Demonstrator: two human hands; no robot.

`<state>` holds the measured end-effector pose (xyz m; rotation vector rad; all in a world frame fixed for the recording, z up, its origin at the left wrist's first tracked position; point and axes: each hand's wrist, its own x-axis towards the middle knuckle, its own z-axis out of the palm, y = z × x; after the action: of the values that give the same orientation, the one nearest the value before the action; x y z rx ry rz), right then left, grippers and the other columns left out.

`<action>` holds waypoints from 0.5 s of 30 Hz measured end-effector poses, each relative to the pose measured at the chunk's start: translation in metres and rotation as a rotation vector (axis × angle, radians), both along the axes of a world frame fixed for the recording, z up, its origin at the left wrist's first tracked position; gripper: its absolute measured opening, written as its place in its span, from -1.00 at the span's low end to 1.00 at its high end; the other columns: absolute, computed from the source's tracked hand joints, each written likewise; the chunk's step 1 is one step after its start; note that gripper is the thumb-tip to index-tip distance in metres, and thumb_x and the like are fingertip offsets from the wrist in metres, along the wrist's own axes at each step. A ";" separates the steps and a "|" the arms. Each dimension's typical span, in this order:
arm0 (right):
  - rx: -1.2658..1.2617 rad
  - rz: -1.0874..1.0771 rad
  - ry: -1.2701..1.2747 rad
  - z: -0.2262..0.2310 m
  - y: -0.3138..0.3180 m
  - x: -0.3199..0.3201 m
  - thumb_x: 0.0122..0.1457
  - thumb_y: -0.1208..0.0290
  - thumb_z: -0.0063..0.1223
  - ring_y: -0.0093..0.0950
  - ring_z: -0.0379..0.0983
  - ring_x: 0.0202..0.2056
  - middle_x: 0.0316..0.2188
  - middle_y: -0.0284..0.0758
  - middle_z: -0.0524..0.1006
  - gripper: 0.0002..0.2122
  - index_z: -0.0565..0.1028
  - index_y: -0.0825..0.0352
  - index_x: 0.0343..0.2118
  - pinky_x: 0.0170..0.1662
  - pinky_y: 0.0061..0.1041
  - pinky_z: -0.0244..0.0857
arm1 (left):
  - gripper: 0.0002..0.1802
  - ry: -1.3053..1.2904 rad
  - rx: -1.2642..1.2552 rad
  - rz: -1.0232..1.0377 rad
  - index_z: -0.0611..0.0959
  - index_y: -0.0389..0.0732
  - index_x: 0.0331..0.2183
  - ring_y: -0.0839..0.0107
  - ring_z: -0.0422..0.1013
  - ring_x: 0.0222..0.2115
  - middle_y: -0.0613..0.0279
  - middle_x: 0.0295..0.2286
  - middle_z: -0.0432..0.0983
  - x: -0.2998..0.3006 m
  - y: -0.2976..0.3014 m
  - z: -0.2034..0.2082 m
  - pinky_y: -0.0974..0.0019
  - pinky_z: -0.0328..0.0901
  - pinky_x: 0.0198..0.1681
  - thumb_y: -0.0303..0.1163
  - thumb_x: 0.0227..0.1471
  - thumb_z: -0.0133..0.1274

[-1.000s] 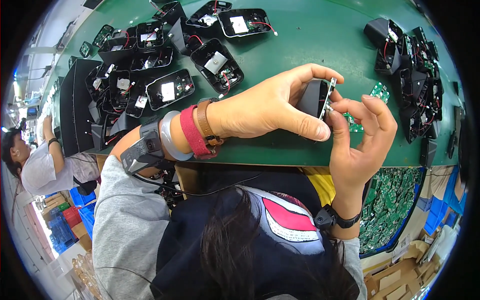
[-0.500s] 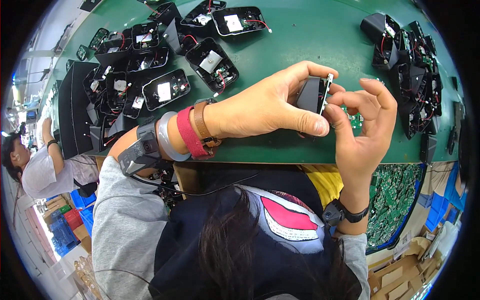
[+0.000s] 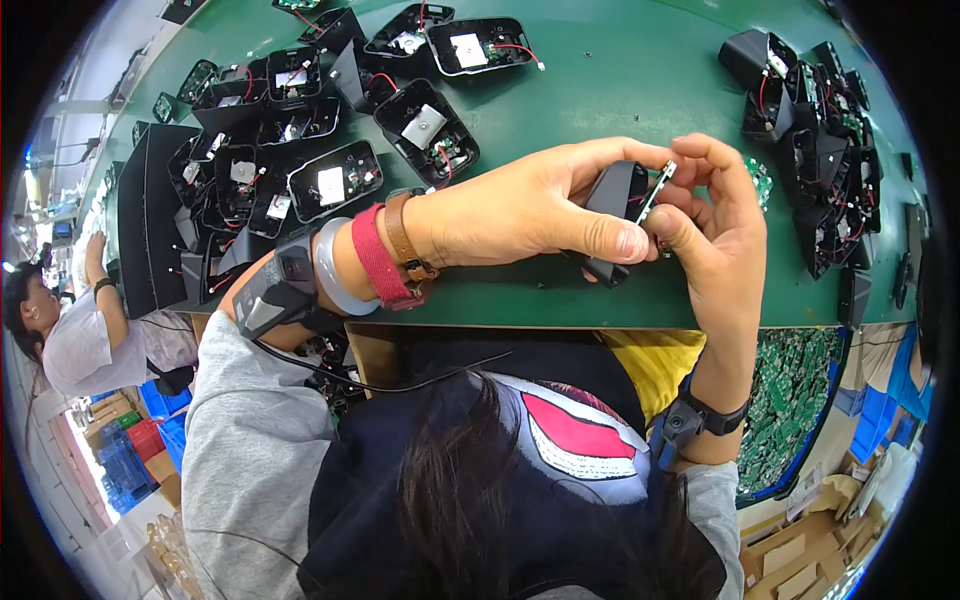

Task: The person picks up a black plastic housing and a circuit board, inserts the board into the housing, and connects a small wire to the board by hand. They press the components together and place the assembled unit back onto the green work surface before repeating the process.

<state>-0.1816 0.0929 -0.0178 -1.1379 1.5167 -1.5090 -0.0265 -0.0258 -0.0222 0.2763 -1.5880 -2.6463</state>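
My left hand (image 3: 560, 205) is closed round a black plastic housing (image 3: 612, 192), tilted on its side above the green table. Along the housing's right side shows the thin pale edge of a circuit board (image 3: 655, 194), apart from the housing at its upper end. The curled fingers of my right hand (image 3: 715, 215) pinch this board, thumb at its lower end and fingertips near the top. Its face is turned away from view. Just beyond my right hand, another green circuit board (image 3: 760, 184) lies on the table, partly covered by the fingers.
Several open black housings (image 3: 427, 130) with red wires spread over the left of the green table (image 3: 600, 80). More black housings (image 3: 825, 160) are heaped at the right. Below the table edge, a blue-rimmed bin holds many green boards (image 3: 790, 410). A co-worker (image 3: 90, 330) sits at far left.
The housing has tilted, and its lower end now shows below my left thumb. My right hand has shifted slightly left, its fingers curling in toward the board, uncovering the green board on the table.
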 end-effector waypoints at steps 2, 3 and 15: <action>-0.045 -0.012 -0.059 -0.002 0.003 0.002 0.03 0.56 0.17 -0.62 0.39 -0.36 -0.23 -0.35 0.37 -0.60 0.38 0.36 -0.02 -0.34 -0.71 0.29 | -0.03 0.018 0.068 0.003 0.03 -0.24 0.21 0.49 0.39 -0.18 0.08 -0.08 0.36 -0.002 0.004 0.002 0.48 0.29 -0.12 -0.23 -0.07 0.24; -0.051 -0.014 -0.057 -0.001 0.006 0.000 0.03 0.56 0.17 -0.62 0.39 -0.36 -0.23 -0.35 0.37 -0.60 0.38 0.36 -0.02 -0.34 -0.71 0.29 | 0.00 0.017 0.119 0.034 0.00 -0.24 0.22 0.46 0.39 -0.16 0.07 -0.06 0.35 -0.001 0.007 0.006 0.48 0.29 -0.10 -0.21 -0.08 0.24; -0.213 -0.024 -0.268 -0.004 0.006 -0.006 0.21 0.44 -0.01 -0.66 0.36 -0.30 -0.30 -0.36 0.48 -0.79 0.40 0.41 -0.14 -0.19 -0.67 0.23 | -0.35 0.056 0.259 0.023 0.19 -0.17 0.11 0.33 0.43 -0.11 0.24 -0.14 0.39 -0.001 0.009 0.007 0.41 0.33 -0.25 -0.22 0.08 0.09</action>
<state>-0.1875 0.0987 -0.0222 -0.9892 1.2157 -1.7935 -0.0274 -0.0168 -0.0153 0.2256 -1.2180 -2.8132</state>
